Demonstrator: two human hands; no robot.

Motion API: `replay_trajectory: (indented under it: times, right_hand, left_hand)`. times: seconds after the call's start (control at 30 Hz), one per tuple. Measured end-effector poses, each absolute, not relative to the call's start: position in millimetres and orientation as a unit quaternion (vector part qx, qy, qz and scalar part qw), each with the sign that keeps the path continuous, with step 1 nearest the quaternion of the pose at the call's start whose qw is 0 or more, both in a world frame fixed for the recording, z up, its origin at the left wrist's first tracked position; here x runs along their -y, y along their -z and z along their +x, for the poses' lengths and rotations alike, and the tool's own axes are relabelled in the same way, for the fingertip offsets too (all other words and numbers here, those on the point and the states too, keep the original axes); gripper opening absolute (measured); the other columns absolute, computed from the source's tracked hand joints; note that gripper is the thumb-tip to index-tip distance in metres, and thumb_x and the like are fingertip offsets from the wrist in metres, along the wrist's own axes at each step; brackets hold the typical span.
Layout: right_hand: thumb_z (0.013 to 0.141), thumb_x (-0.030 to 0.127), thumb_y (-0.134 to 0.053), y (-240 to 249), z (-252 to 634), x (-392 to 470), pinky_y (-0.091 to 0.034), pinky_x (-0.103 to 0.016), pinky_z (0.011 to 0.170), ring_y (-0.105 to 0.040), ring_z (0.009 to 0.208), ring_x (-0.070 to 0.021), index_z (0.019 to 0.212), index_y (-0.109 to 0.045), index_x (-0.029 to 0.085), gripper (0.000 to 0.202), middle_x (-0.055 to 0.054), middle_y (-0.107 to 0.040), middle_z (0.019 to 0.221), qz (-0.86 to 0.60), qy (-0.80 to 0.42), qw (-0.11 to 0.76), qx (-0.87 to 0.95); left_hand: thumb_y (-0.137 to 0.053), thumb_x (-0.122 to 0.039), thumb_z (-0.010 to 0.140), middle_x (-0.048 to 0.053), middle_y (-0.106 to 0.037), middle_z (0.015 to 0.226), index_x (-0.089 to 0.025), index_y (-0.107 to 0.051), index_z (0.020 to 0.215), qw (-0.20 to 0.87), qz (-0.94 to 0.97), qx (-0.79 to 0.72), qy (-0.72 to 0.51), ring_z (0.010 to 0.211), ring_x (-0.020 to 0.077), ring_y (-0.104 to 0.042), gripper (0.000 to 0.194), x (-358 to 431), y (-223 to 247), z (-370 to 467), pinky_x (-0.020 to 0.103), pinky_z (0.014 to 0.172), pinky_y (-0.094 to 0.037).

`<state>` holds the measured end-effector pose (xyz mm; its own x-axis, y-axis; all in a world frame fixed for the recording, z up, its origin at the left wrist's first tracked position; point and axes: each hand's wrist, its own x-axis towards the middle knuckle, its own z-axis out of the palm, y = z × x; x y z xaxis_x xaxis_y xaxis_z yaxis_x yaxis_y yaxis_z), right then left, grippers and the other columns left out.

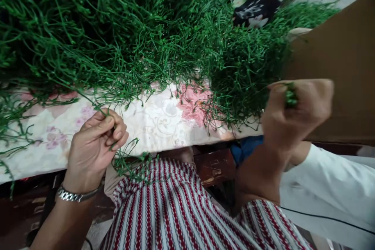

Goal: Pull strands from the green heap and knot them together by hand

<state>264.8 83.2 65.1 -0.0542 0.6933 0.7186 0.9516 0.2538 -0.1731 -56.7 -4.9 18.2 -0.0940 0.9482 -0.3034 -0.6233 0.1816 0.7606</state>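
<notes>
My left hand [98,136], with a metal watch band on its wrist, pinches a thin green stem [88,99] between thumb and forefinger. That stem runs up and left toward a large heap of green stems [140,27], which look like artificial plant stems. On the right, my right hand [295,113] is raised and blurred by motion. Its fingers are closed round a small bunch of green stems [290,95], whose tips show inside the fist. A few loose green stems [134,164] lie on my lap, over the striped cloth, just right of my left hand.
A flowered tablecloth [158,121] covers the table under the heap. At the back right stands a dark floral bag [254,4] with black straps. A cardboard box [336,62] rises behind my right hand. Another person's white-clad leg [331,179] is at the lower right.
</notes>
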Motion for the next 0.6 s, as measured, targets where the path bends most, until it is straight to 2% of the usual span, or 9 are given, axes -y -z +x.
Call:
replay_trajectory:
  times: [0.03,0.07,0.17,0.23,0.37,0.47,0.6]
  right_hand:
    - [0.087,0.029,-0.047,-68.3,279.6,-91.2,-0.042,-0.04,0.085,-0.054,0.096,-0.0251,0.085,-0.065,0.017,0.021,-0.01,-0.058,0.092,-0.605,0.231,0.35,0.677]
    - [0.082,0.031,-0.054,-69.7,292.5,-98.5,-0.04,-0.044,0.089,-0.052,0.103,-0.0285,0.095,-0.065,0.018,0.021,-0.011,-0.059,0.101,-0.627,0.249,0.305,0.672]
    - [0.074,0.036,-0.065,-66.5,316.5,-111.3,-0.036,-0.047,0.098,-0.046,0.116,-0.0302,0.13,-0.045,0.02,0.062,-0.015,-0.051,0.124,-0.667,0.195,0.218,0.686]
    - [0.075,0.031,-0.065,-61.5,320.5,-111.7,-0.035,-0.043,0.101,-0.044,0.12,-0.0269,0.136,-0.036,0.02,0.068,-0.014,-0.047,0.13,-0.656,0.144,0.212,0.71]
    - [0.075,0.022,-0.062,-48.3,318.1,-106.2,-0.033,-0.04,0.103,-0.041,0.123,-0.0251,0.136,-0.036,0.023,0.066,-0.012,-0.046,0.133,-0.619,0.087,0.213,0.751]
    - [0.076,0.024,-0.062,-37.9,319.5,-103.7,-0.034,-0.044,0.101,-0.043,0.12,-0.0272,0.133,-0.04,0.024,0.06,-0.011,-0.048,0.13,-0.587,0.081,0.279,0.756]
    - [0.086,0.023,-0.05,-30.4,307.8,-91.0,-0.038,-0.045,0.095,-0.05,0.11,-0.0258,0.119,-0.054,0.02,0.034,-0.01,-0.055,0.114,-0.554,0.118,0.458,0.685]
  left_hand:
    - [-0.059,-0.014,0.073,0.0,-0.046,0.052,-0.014,-0.056,0.069,0.649,0.196,-0.417,-0.605,0.044,0.0059,-0.035,0.005,5.3,-17.3,-56.8,0.015,0.038,-0.03]
    - [-0.059,-0.014,0.073,0.0,-0.046,0.051,-0.013,-0.057,0.069,0.655,0.198,-0.415,-0.599,0.044,0.0057,-0.035,0.005,5.5,-16.6,-56.4,0.015,0.038,-0.03]
    - [-0.058,-0.012,0.073,0.0,-0.046,0.051,-0.013,-0.057,0.07,0.662,0.193,-0.418,-0.592,0.044,0.0061,-0.036,0.003,5.0,-15.3,-53.4,0.015,0.037,-0.031]
    - [-0.057,-0.011,0.073,0.0,-0.046,0.052,-0.013,-0.057,0.07,0.658,0.188,-0.425,-0.593,0.045,0.0068,-0.038,0.003,3.9,-15.2,-50.8,0.014,0.037,-0.031]
    - [-0.056,-0.01,0.073,0.0,-0.046,0.052,-0.013,-0.056,0.07,0.652,0.187,-0.427,-0.598,0.047,0.0076,-0.04,0.004,3.4,-14.8,-47.2,0.015,0.037,-0.032]
    - [-0.057,-0.01,0.073,0.0,-0.048,0.055,-0.013,-0.055,0.072,0.657,0.185,-0.419,-0.599,0.048,0.0074,-0.041,0.004,5.6,-12.9,-46.3,0.015,0.037,-0.033]
    - [-0.055,-0.011,0.075,0.0,-0.051,0.055,-0.014,-0.055,0.074,0.662,0.188,-0.408,-0.601,0.045,0.0064,-0.039,0.003,5.4,-12.2,-44.7,0.015,0.039,-0.035]
